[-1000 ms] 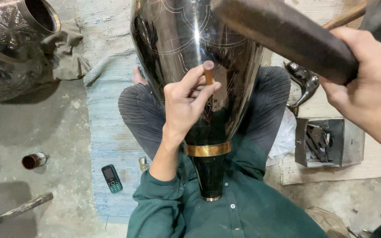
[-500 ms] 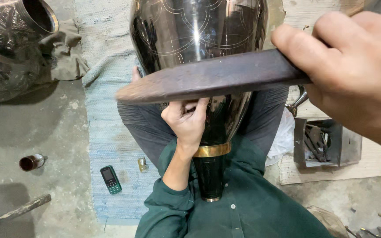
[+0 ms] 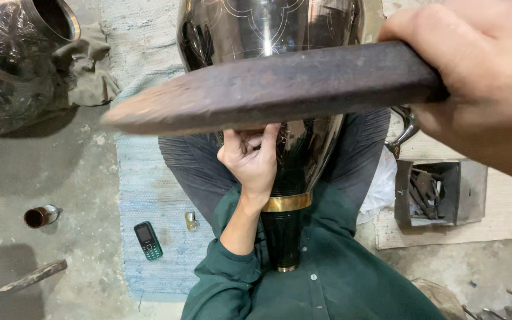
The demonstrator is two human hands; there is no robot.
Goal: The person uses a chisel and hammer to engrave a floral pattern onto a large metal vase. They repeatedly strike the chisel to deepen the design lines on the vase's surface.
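A big dark, shiny metal vase [image 3: 268, 29] with fine engraved lines lies across my lap, its brass-banded neck [image 3: 285, 202] pointing at me. My left hand [image 3: 253, 163] rests against the vase body with its fingers pinched together. The small punch it gripped a second ago is hidden behind the wooden bar. My right hand [image 3: 481, 89] is closed around the thick end of that long, dark wooden bar [image 3: 268, 86]. The bar stretches leftward across the vase, just above my left hand.
A second engraved metal vessel [image 3: 7, 65] and a crumpled cloth [image 3: 84, 71] lie at top left. On the blue mat [image 3: 149, 178] are a mobile phone [image 3: 148, 240] and a small brass piece [image 3: 192, 221]. A small cup [image 3: 40, 216], a rod [image 3: 19, 283] and a metal box of tools [image 3: 437, 192] surround me.
My right hand has swung the wooden bar down and leftward from the upper right, until it lies across the vase over my left hand. The left hand slid slightly lower.
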